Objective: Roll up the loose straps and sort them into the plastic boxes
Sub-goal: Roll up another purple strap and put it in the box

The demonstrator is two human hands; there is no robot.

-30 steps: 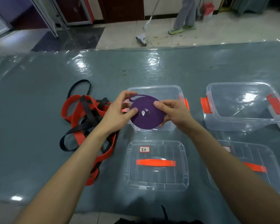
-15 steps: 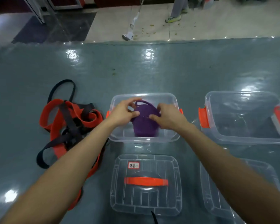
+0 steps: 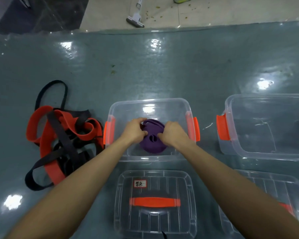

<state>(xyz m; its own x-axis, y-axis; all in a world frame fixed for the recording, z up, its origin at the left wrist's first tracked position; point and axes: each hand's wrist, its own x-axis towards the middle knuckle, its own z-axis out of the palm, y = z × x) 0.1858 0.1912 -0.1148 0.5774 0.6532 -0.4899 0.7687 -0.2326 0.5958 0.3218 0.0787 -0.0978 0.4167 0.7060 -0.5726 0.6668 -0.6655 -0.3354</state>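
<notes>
Now left hand [image 3: 135,129] and right hand [image 3: 173,133] pinch roll [image 3: 152,144] in box [image 3: 148,102]. Risk: loose tail [image 3: 146,123] at 12 o'clock may unwind on release.

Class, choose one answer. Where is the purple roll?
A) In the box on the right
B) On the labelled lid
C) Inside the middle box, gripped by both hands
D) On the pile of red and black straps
C: the left hand and right hand both grip the purple roll, which is down inside the middle box, below its rim.
</notes>
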